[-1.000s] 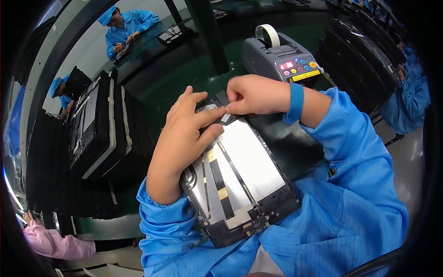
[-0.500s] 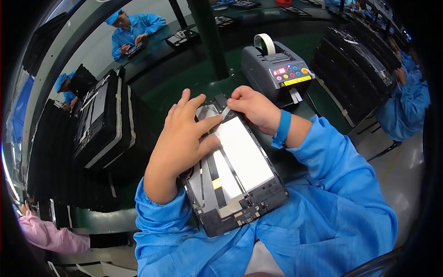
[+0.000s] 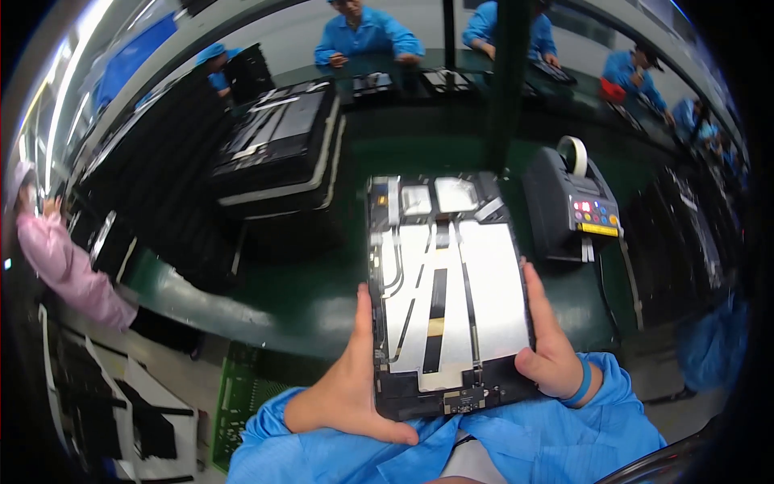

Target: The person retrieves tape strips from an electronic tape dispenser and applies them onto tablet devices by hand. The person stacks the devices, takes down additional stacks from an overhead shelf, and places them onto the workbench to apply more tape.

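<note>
I hold an opened tablet (image 3: 496, 290) upright in front of me, its inside facing me. Silver battery panels, dark ribbon cables and a small circuit board along its lower edge show. My left hand (image 3: 347, 387) grips the lower left side, thumb along the bottom edge. My right hand (image 3: 552, 347) holds the right side, thumb over the lower right frame and fingers behind. A short pale strip of tape (image 3: 490, 210) lies aslant at the tablet's upper right corner. The fingers behind the tablet are partly hidden.
A grey tape dispenser (image 3: 568, 210) with a roll on top stands right on the green table (image 3: 298, 310). To the left rises a stack of opened tablets in black trays (image 3: 274, 161); more black trays (image 3: 673, 234) stand far right. Co-workers in blue sit across; a green crate (image 3: 242, 395) is below left.
Both hands have left the tablet's top corner and now grip its lower sides. The tablet stands straighter, and the view has swung left. The pale strip lies at the corner, released by the right fingers.
</note>
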{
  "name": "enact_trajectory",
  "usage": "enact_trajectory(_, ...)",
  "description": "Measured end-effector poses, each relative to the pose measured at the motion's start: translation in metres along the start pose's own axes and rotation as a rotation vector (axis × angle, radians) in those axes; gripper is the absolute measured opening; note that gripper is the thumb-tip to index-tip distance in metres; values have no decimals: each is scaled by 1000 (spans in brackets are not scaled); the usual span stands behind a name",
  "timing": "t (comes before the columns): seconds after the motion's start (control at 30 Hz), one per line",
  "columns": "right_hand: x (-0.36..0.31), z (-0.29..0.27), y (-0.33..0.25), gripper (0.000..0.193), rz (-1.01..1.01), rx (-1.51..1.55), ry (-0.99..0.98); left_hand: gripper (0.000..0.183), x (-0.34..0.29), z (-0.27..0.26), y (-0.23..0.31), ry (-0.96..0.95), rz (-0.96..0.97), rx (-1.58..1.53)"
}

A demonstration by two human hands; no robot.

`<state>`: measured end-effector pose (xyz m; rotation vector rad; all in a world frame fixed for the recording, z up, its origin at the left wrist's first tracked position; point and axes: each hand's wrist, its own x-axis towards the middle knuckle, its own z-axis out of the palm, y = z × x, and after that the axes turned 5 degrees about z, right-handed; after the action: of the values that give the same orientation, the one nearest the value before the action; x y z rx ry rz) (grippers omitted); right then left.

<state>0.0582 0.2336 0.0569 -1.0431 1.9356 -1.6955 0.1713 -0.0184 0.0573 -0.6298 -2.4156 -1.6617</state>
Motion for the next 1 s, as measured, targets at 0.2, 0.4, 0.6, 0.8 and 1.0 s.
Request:
enact_trajectory(0.2, 71, 9, -70, 78, -54, 187, 41, 148, 24, -71, 45, 130, 99, 194)
enact_trajectory(0.4, 221, 27, -77, 39, -293, 239, -21, 101, 56, -187, 35, 351, 238, 54)
enact_trajectory(0.6, 314, 73, -69, 45, -47, 489, 17, 76, 57, -241, 8, 576, 199, 239)
enact_trajectory(0.8, 343, 86, -29, 53, -17, 201, -45, 52, 46, -241, -51, 652, 145, 293)
enact_trajectory(1.0, 273, 58, -43, 83, 170, 18, -196, 63, 36, -195, -68, 1051, 293, 545)
